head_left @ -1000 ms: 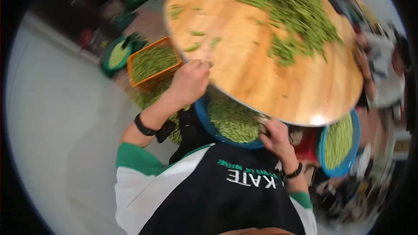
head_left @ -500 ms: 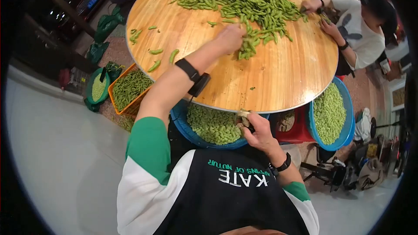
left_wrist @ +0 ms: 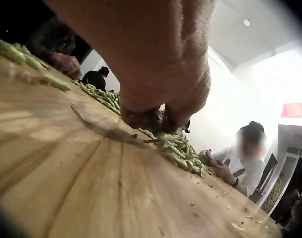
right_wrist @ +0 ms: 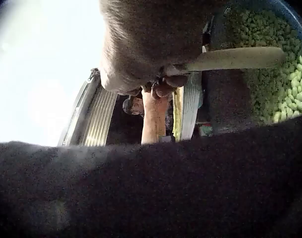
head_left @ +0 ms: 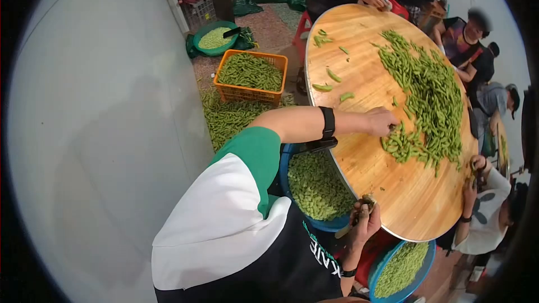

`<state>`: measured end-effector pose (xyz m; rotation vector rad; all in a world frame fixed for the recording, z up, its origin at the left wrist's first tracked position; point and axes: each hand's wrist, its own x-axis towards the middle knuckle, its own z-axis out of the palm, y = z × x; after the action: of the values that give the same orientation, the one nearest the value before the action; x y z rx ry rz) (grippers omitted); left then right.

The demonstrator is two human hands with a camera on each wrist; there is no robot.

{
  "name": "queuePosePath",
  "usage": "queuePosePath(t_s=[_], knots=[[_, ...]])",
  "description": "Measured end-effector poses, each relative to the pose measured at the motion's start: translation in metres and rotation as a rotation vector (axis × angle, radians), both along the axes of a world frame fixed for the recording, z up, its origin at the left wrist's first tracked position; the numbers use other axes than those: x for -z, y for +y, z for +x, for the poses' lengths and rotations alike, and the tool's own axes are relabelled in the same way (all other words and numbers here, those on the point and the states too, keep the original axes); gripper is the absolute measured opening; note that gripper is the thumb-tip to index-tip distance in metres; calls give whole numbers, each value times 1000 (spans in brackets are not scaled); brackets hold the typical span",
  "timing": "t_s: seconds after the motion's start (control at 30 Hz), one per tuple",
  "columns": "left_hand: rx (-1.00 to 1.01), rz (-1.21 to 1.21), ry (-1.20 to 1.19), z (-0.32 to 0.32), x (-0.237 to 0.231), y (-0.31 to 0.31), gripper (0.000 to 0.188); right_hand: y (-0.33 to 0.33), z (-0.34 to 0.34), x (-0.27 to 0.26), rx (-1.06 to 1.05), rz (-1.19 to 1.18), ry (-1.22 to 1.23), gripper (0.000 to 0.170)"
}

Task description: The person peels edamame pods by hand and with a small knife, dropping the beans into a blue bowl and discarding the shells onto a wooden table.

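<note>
In the head view my left hand (head_left: 383,122) reaches over the round wooden table (head_left: 359,151) to the near edge of a heap of green bean pods (head_left: 426,101). Its fingers are curled down and pinch at pods there, as the left wrist view also shows, though the fingers partly hide them. Just off the table's near rim, my right hand (head_left: 365,224) grips a pale, flat stick (right_wrist: 235,59), whose end juts out over the blue tub (head_left: 317,188) of shelled beans. Dark brown covering shows at the right fingertips.
An orange crate (head_left: 250,73) of pods stands left of the table, near a green basin (head_left: 216,38) of shelled beans. Loose pods (head_left: 230,120) cover the floor below the crate. A second blue tub (head_left: 401,272) stands at the lower right. Several people sit around the table.
The left hand went from the table's rim to the pod heap and still works there. The right hand stays near the rim with the pale stick. The head view has turned left.
</note>
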<state>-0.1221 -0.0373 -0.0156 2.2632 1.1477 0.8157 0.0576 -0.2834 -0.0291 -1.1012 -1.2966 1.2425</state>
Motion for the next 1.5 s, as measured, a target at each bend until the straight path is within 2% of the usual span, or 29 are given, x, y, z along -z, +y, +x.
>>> queuePosePath(t_s=[0.03, 0.1, 0.13, 0.17, 0.2, 0.27, 0.33, 0.4, 0.47, 0.5, 0.7, 0.73, 0.83, 0.93, 1.07, 1.13, 1.3, 1.37, 1.43, 1.5], knots=[[-53, -43, -60, -5, 0, -3, 12, 4, -1, -4, -12, 4, -5, 24], [-144, -133, -173, -15, 1, -12, 7, 9, -3, -7, 24, -91, 204, 30], [-129, -139, -173, -17, 4, -16, 7, 13, -2, -5, -6, -79, 265, 33], [-120, -200, -302, -18, 0, -24, 8, 17, -3, -6, 27, -84, 264, 33], [-95, -278, -430, -16, -4, -36, 9, 20, -5, -9, 8, -145, 350, 34], [77, -627, -782, -10, -11, -67, 12, 18, -7, -17, 56, -235, 452, 34], [190, -836, -899, -5, -34, -107, 13, 26, -10, -22, 100, -279, 479, 33], [219, -849, -858, 3, -33, -128, 12, 26, -9, -27, 62, -279, 520, 30], [254, -865, -947, 10, -14, -138, 16, 26, -12, -32, -25, -248, 580, 29], [247, -854, -848, 9, -17, -141, 14, 23, -10, -30, -74, -244, 609, 29], [163, -908, -700, 6, -26, -146, 13, 14, -8, -32, -77, -239, 673, 34], [192, -917, -683, 5, -25, -147, 12, 14, -7, -33, -88, -229, 624, 46], [231, -892, -640, 5, -27, -147, 9, 14, -4, -34, -99, -219, 687, 44], [255, -867, -607, 0, -32, -147, 7, 14, -1, -35, -126, -244, 589, 44], [282, -872, -589, -4, -37, -148, 7, 13, -1, -29, -124, -273, 641, 44], [280, -867, -588, -5, -36, -147, 7, 12, -1, -29, -145, -283, 710, 27], [304, -838, -575, -8, -29, -146, 8, 12, -1, -26, -146, -281, 721, 25], [335, -869, -604, -8, -26, -147, 9, 10, -2, -27, -151, -307, 737, 24], [360, -907, -638, -7, -21, -147, 11, 9, -4, -31, -76, -318, 648, 23], [385, -940, -672, -7, -16, -144, 13, 8, -3, -29, -90, -340, 692, 25]])
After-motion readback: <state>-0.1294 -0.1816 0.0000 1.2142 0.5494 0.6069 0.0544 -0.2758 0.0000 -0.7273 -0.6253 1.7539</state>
